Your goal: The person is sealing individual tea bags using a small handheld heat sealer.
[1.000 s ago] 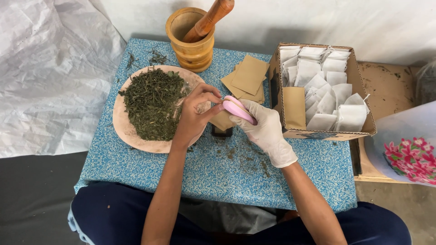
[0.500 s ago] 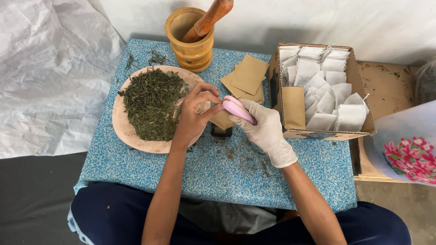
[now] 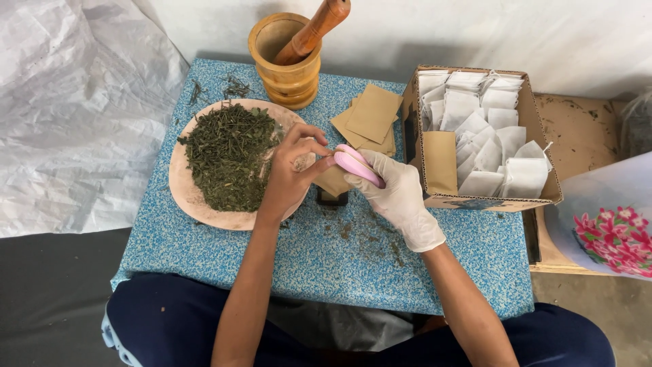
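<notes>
A blue speckled worktop (image 3: 238,261) carries a wooden plate (image 3: 187,194) of dried herbs at 9 o'clock and a wooden mortar (image 3: 285,75) at 12. Brown paper sachets (image 3: 370,115) lie beside the mortar, a cardboard box (image 3: 475,202) sits at 3, and herb crumbs (image 3: 370,238) are scattered near the centre.

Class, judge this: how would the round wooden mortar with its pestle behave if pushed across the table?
The wooden mortar looks thick-walled, so probably heavy and steady. Its leaning wooden pestle might rattle or tip out. The blue speckled table probably lets it slide.
</notes>
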